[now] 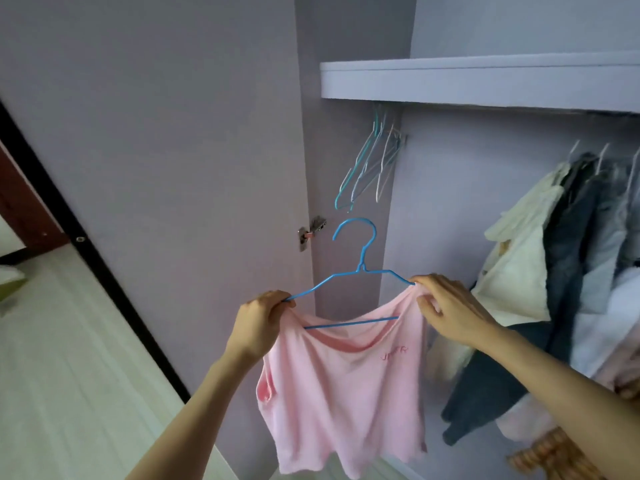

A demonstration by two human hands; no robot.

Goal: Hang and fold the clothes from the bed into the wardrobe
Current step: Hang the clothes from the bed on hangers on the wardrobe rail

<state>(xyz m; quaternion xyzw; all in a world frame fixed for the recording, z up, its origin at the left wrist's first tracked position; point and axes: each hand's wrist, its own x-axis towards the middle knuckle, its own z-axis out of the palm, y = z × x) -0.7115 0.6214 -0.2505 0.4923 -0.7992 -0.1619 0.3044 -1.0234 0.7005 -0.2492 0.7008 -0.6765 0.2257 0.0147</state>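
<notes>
A pink T-shirt [346,386] hangs on a blue wire hanger [362,268] held up in front of the open wardrobe. My left hand [258,322] grips the shirt's left shoulder and the hanger's left end. My right hand [446,308] pinches the shirt's right shoulder at the hanger's right end. The hanger's lower bar shows through the wide neckline. The hook points up, below the wardrobe shelf [478,81].
Several empty hangers [372,161] hang under the shelf at the left. Hung clothes [568,271], white, dark blue and pale, fill the right side. The wardrobe door [156,168] stands open to the left, with its hinge [310,232] near the hook.
</notes>
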